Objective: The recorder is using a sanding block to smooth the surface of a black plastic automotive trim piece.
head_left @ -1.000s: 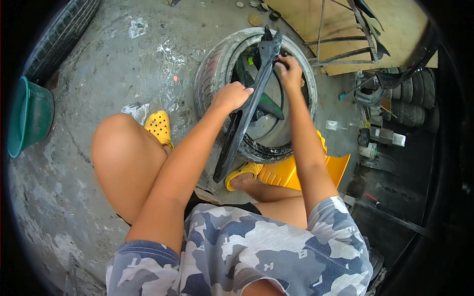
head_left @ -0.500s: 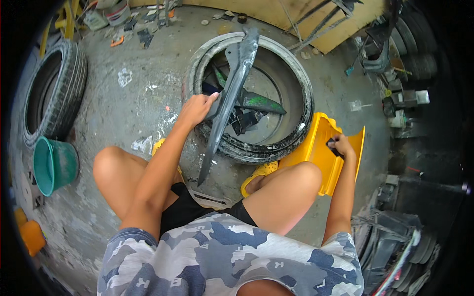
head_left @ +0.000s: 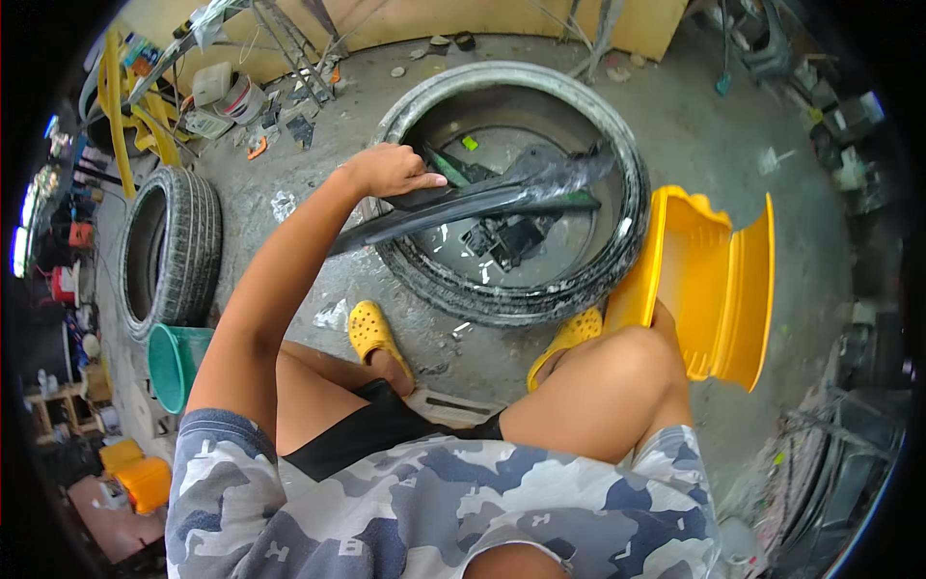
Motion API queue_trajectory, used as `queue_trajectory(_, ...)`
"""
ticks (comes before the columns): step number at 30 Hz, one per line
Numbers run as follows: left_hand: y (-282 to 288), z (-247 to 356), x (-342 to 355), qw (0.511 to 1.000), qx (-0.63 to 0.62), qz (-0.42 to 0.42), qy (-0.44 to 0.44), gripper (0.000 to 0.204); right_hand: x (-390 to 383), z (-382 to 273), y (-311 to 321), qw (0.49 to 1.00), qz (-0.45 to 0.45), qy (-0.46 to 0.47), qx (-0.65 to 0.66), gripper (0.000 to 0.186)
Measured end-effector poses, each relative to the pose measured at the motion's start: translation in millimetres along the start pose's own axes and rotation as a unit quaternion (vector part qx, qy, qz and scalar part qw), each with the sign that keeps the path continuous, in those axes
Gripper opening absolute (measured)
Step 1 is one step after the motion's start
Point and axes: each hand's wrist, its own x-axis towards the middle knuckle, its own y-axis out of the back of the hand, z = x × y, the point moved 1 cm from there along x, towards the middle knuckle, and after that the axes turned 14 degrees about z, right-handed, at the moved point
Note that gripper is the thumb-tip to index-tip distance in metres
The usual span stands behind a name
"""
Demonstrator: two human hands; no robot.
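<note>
My left hand (head_left: 395, 172) is closed on a long, dark grey plastic panel (head_left: 473, 205), gripping a tab on its upper edge. The panel lies slantwise over a big tyre (head_left: 511, 307) lying flat on the floor. Within the tyre's ring are a green-and-black plastic piece (head_left: 579, 201), black parts (head_left: 506, 241) and a small bright green scrap (head_left: 470, 143). My right hand (head_left: 664, 317) is mostly hidden behind my right knee, beside a yellow, curved plastic shell (head_left: 714, 280). Its fingers and anything in them do not show.
Another tyre (head_left: 198, 251) stands upright at left, with a green bucket (head_left: 172, 372) near it, partly behind my left arm. Metal stand legs (head_left: 289, 48), a white bucket (head_left: 241, 99) and debris are at the far side. Dark panels (head_left: 839, 482) are stacked at right.
The panel has swung from nearly upright to slanting across the tyre, still in my left hand. My right hand, earlier holding a small black thing over the yellow shell, has dropped behind my knee.
</note>
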Motion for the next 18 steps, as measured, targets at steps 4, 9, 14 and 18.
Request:
queue_trajectory(4,-18.4,-4.8,-0.7,0.986,0.120,-0.077,-0.087,0.061,-30.7,-0.8,-35.9,0.995,-0.039,-0.030,0.085,0.022)
queue_trajectory(9,-39.3,4.8,14.8,0.954,0.242,-0.042,-0.172,0.059,-43.4,18.9,-48.9,0.982,-0.052,-0.068,0.166,0.022)
queue_trajectory(14,-59.0,7.8,-1.4,0.943,0.290,0.007,-0.165,0.050,-21.6,11.6,-46.2,0.967,-0.056,-0.071,0.239,0.022)
queue_trajectory(18,-57.5,26.0,-14.1,0.937,0.329,0.025,-0.116,0.046,-2.6,-2.1,-39.0,0.952,-0.057,-0.068,0.294,0.021)
